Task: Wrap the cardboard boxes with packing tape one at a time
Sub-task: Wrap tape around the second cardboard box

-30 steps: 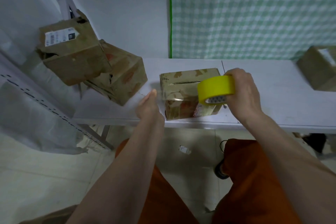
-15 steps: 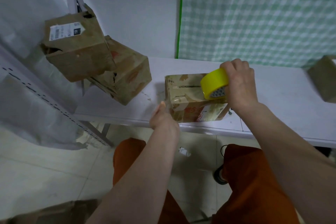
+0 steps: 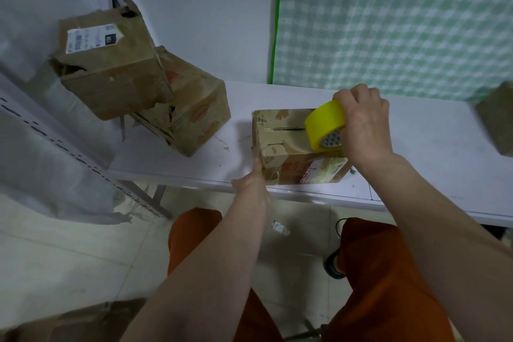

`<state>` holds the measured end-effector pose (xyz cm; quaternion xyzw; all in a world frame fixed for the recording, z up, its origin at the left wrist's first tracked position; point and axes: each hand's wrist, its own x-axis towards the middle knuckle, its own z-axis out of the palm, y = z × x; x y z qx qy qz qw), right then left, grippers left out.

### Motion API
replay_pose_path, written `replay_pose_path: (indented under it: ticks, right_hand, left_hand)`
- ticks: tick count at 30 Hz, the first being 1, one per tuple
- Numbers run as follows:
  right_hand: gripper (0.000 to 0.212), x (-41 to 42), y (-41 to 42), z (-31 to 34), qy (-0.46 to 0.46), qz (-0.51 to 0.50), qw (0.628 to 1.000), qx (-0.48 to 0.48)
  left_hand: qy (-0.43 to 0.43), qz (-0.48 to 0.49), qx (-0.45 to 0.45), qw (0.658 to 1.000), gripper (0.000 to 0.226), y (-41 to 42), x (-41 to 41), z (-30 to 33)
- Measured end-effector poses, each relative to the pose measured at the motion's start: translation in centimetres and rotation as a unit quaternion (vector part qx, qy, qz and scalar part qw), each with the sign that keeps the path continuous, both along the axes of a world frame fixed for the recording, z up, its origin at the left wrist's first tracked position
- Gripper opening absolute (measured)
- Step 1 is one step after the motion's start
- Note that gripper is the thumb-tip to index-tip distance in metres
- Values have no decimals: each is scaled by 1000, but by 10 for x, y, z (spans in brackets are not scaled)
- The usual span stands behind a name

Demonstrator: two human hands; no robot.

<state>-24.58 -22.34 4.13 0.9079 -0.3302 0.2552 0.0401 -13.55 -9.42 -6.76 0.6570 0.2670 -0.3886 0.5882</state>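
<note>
A worn cardboard box (image 3: 280, 144) with glossy tape on it sits near the front edge of the white table (image 3: 433, 153). My right hand (image 3: 363, 125) grips a yellow roll of packing tape (image 3: 323, 123) and holds it on the box's top right part. My left hand (image 3: 251, 182) is at the box's front-left corner, with its thumb straight up against the corner edge. Its other fingers are hidden behind the hand.
Two battered boxes lean together at the table's left end, the upper one (image 3: 111, 69) labelled, the lower one (image 3: 194, 119) torn. Another box (image 3: 497, 119) stands at the right edge. A metal rack (image 3: 69, 153) covered in plastic lies to the left, and a green checked curtain (image 3: 402, 22) hangs behind.
My left hand, which held the tape out to the left of the box, has come in to the box's front-left corner. My right hand has carried the roll up onto the box's top.
</note>
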Motion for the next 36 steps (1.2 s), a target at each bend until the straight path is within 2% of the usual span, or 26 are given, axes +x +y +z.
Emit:
replay_pose_path:
  ticks: [2,3,4,5,6,7,8,9,10,12,15,17,19,21,23,25,29,33,36]
  right_hand:
    - [42,2,1,0,-12,6,1000,-5]
    - [42,3,2,0,-17,9,1000,-4]
    - [43,3,2,-1,-19,12,1000,-1]
    - [45,4,3,-1,-23,14,1000,4]
    - [46,4,3,-1,-30,15,999,12]
    - [47,4,2,0,-39,17,999,23]
    - [51,3,1,0,-51,18,998,36]
    - [56,1,0,0,-69,18,996,58]
    - [62,-1,-1,-2,-97,14,991,95]
    - [57,-6,-5,-12,-176,-23,962,210]
    - [31,-16,-3,-29,-263,-71,874,402]
    - [34,-18,-3,-32,-273,-61,844,458]
    - [45,-15,-4,-27,-271,-50,830,486]
    - [47,-10,-4,-23,-255,-38,831,493]
    - [32,-7,-4,-19,-242,-28,836,493]
    - [27,-8,-5,-18,-239,-28,839,489]
    - [39,-12,-7,-16,-247,-7,843,477]
    - [42,-20,-18,-11,-262,-4,868,421]
    - [43,-29,-28,-13,-227,-29,890,394]
  left_hand:
    - [-100,-36,51,993,68,5,3,0]
    - [-188,-47,60,979,58,9,0,8]
    - [-304,-80,72,946,52,12,-6,18]
    - [-430,-146,76,888,51,15,-12,29]
    - [-546,-236,82,800,53,17,-16,34]
    - [-609,-336,97,712,57,18,-19,37]
    - [-638,-422,122,632,63,19,-17,35]
    - [-636,-486,160,577,69,20,-15,33]
    - [-629,-515,195,549,75,21,-14,29]
    - [-609,-536,222,540,84,22,-13,29]
    - [-600,-554,225,532,91,21,-14,36]
    - [-596,-561,230,527,95,21,-13,37]
    - [-598,-561,230,524,98,22,-13,38]
    - [-598,-557,233,527,99,22,-15,38]
    - [-598,-555,239,527,99,21,-17,38]
    - [-599,-558,247,519,99,21,-17,39]
    - [-601,-562,251,511,99,22,-17,40]
    - [-598,-562,254,512,99,22,-16,40]
    - [-595,-563,254,514,102,21,-18,40]
